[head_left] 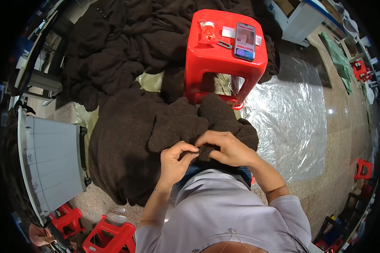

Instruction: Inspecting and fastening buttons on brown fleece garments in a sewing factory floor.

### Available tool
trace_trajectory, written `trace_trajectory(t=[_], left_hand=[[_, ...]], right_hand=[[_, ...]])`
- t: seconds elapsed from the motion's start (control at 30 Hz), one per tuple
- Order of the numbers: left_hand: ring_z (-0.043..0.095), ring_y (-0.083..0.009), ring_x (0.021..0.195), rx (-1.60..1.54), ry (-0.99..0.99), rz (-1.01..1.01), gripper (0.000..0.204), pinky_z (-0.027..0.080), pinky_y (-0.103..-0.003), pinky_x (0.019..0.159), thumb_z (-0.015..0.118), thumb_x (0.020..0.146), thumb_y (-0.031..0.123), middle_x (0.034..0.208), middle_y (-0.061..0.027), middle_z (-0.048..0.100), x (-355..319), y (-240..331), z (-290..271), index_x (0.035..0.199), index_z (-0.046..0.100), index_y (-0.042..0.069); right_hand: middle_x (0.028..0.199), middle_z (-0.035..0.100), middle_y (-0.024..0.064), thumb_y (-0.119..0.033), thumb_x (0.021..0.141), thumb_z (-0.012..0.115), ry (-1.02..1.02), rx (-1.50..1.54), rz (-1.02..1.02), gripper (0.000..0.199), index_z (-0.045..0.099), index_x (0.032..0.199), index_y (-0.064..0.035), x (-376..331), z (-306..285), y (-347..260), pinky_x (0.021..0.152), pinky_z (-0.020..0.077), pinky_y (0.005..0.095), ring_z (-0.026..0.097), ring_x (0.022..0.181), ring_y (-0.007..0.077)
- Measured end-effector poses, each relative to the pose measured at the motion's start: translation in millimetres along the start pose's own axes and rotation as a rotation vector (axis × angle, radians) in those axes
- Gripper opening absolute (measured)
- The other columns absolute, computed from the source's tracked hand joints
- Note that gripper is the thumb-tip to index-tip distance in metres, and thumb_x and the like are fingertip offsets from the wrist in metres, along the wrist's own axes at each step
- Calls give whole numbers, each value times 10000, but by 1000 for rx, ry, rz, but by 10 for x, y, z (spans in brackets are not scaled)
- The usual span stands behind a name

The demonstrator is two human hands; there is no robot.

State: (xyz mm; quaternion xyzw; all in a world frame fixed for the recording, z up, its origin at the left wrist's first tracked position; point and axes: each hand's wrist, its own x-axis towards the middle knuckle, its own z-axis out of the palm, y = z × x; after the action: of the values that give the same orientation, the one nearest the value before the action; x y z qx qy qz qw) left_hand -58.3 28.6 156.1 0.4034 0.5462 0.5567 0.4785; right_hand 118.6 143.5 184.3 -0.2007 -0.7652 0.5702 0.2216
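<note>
The left hand (175, 159) has its grip pressed together, thumb and fingers pinching a fold of the dark brown knitted garment (156, 130); the right hand (228, 148) meets it fingertip to fingertip, its grip likewise pinched on the same fold; the garment lies across the person's lap and spills onto the floor to the left; just beyond it stands a red plastic stool (223, 55), bearing a smartphone (245, 41), a small clear packet (207, 31) and a small metal tool (224, 44); a heap of brown knitwear (126, 38) lies behind; clear plastic sheeting (287, 114) covers the floor to the right.
</note>
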Motion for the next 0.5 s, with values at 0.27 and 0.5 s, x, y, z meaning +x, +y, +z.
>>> trace_trajectory(t=[0.27, 0.5], left_hand=[[608, -83, 763, 236, 343, 368, 149, 494, -205, 701, 650, 891, -109, 839, -54, 675, -98, -96, 351, 1006, 683, -20], [665, -276, 1075, 393, -60, 221, 472, 507, -326, 929, 582, 912, -57, 1210, -186, 660, -20, -195, 171, 1378, 556, 14]], right_hand=[[721, 552, 131, -15, 701, 686, 369, -405, -238, 210, 539, 851, -11, -111, 435, 146, 494, 473, 383, 593, 574, 316], [859, 633, 174, 103, 718, 645, 575, -375, -130, 320, 602, 1026, 28, -182, 494, 206, 557, 527, 387, 651, 660, 352]])
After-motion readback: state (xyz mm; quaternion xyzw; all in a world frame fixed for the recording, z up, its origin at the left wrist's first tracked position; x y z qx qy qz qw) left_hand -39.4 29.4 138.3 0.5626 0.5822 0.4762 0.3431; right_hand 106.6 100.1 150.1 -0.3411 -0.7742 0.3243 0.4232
